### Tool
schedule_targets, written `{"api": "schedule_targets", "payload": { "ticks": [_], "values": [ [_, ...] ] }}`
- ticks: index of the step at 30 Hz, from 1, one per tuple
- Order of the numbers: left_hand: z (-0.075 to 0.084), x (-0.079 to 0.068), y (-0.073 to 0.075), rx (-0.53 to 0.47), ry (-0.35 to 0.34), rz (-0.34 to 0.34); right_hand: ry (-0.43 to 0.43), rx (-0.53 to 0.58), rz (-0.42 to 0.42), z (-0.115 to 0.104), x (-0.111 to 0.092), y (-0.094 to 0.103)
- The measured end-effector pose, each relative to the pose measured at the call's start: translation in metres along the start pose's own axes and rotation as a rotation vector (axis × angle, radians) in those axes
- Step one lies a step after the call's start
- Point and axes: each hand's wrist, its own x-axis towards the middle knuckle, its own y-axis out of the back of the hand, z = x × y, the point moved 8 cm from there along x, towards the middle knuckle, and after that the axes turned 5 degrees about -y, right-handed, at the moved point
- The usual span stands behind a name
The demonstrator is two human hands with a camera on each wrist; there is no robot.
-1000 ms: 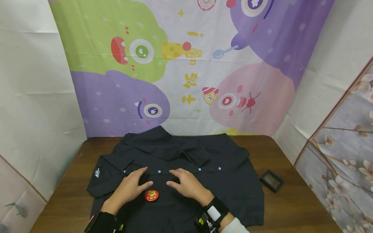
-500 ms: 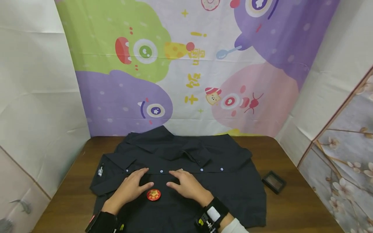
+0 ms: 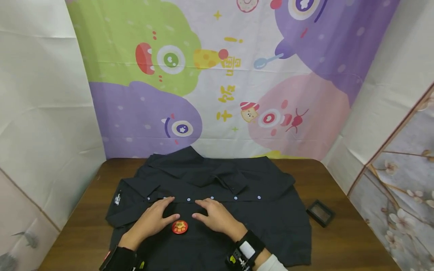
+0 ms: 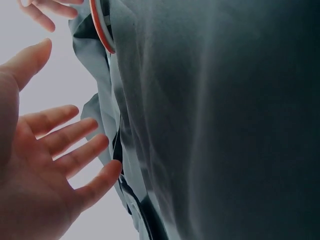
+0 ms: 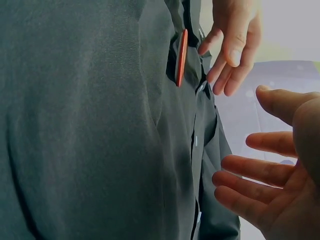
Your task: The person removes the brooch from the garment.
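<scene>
A dark button-up shirt [image 3: 268, 229] with small white buttons lies spread over the table. On it rests a round red badge [image 3: 179, 227] with a gold figure; the right wrist view shows it edge-on as a thin red disc [image 5: 181, 57]. My left hand [image 3: 152, 219] hovers low over the shirt, its thumb tip just above the badge's left edge. To the badge's right is my right hand [image 3: 218, 216], thumb pointing toward it. Both wrist views show spread, relaxed fingers [image 4: 82, 152] holding nothing, palms facing each other.
A small dark-framed box [image 3: 320, 213] sits on the brown wooden table [image 3: 342, 241], right of the shirt. Behind the table hangs a cartoon-printed cloth [image 3: 223, 139]. Pale panels stand at the left and right sides.
The head view has turned slightly left, so the shirt, badge and box appear farther right. Both hands keep their relaxed pose, the right one slightly closer to the badge.
</scene>
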Motion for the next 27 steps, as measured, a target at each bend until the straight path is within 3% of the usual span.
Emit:
{"api": "schedule_targets", "payload": {
  "ticks": [18,27],
  "values": [
    [-0.0009,-0.0028,-0.0071,-0.026,0.003,-0.101,-0.016,-0.013,-0.026,-0.0015,-0.0013,-0.0043],
    [0.0012,-0.0023,-0.0077,-0.043,-0.014,-0.100,-0.004,-0.015,-0.019,-0.0017,-0.0019,-0.0082]
  ]
}}
